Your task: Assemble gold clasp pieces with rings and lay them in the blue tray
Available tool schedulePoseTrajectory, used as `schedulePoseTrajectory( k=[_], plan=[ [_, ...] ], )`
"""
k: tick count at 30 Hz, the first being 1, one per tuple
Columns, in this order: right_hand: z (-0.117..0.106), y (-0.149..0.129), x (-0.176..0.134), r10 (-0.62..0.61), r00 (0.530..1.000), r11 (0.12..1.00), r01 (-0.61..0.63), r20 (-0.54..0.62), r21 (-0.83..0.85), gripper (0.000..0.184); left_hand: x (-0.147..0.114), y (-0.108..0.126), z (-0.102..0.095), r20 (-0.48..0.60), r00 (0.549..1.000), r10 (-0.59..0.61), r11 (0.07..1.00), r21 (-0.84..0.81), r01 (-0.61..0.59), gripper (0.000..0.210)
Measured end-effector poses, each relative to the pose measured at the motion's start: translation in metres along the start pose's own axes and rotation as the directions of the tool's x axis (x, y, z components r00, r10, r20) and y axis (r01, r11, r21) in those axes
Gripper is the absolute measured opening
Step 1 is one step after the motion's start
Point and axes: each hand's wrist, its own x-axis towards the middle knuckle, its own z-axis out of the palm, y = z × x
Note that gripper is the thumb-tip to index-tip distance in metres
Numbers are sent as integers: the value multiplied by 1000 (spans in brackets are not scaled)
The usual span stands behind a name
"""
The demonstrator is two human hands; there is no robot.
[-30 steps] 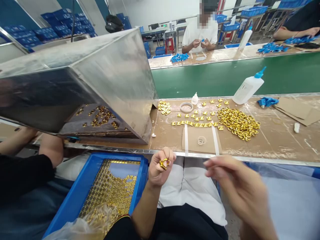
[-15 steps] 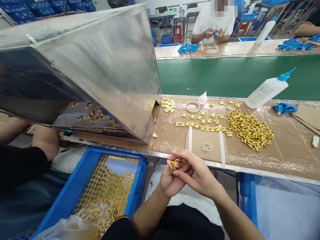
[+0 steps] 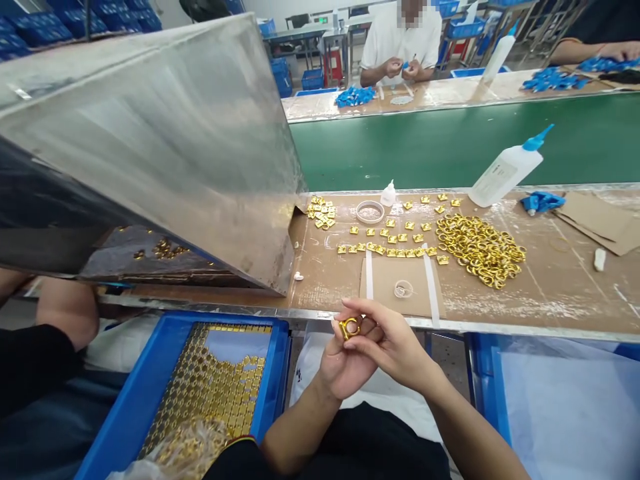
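Observation:
Just in front of the table edge, a gold ring (image 3: 345, 331) with a flat top piece is pinched between both hands. My left hand (image 3: 343, 370) grips it from below and the left, its thumb and fingers closed. From the right, my right hand (image 3: 393, 337) closes its thumb and forefinger on the same ring. Beyond the hands lies a cardboard pad (image 3: 383, 303) with white tape strips and a small clear round dish (image 3: 403, 289). Farther back, rows of gold square pieces (image 3: 400, 253) stand left of a heap of gold rings (image 3: 483, 252).
A large metal hood (image 3: 210, 153) stands at left. Below it a blue tray (image 3: 120, 393) holds gold pieces and a plastic bag. A tape roll (image 3: 370, 212), a small bottle (image 3: 388, 194) and a large tilted bottle (image 3: 505, 177) stand behind. Co-workers sit across the green belt (image 3: 420, 143) and at left.
The camera view has shifted slightly, so the table contents appear farther left. Both hands keep hold of the ring, with little change in their grip.

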Motion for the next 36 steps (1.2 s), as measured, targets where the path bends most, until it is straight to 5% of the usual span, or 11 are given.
schedulePoseTrajectory(
  k=[6,11,14,18,22,24,26,30,36],
  plan=[
    [-2,-3,-3,-32,999,997,31,-12,-73,39,0,-3,4,58,998,-23,996,-80,27,48],
    [-10,-9,-2,-84,996,980,87,28,-176,36,-3,-10,-4,80,984,-158,969,-177,170,53],
    [-25,-15,0,-64,997,964,74,45,-256,27,-6,-12,-16,157,966,-206,955,-184,234,52],
    [-65,-14,13,25,999,913,-10,33,-408,15,-10,-7,-34,268,956,-120,966,-190,174,33],
    [-112,15,58,246,967,678,-221,-66,-701,14,-14,5,-49,274,961,-23,983,-170,72,24],
    [-127,36,88,428,895,440,-330,-128,-835,15,-17,11,-56,244,969,24,986,-167,17,23],
    [-135,58,118,494,855,334,-358,-161,-872,12,-21,16,-61,204,976,76,985,-168,-42,22],
    [-137,90,156,565,805,213,-355,-182,-910,17,-31,27,-74,129,977,172,976,-156,-151,21],
    [-130,107,166,605,779,97,-275,-163,-956,29,-53,46,-102,18,937,349,933,-104,-345,19]
  ],
)
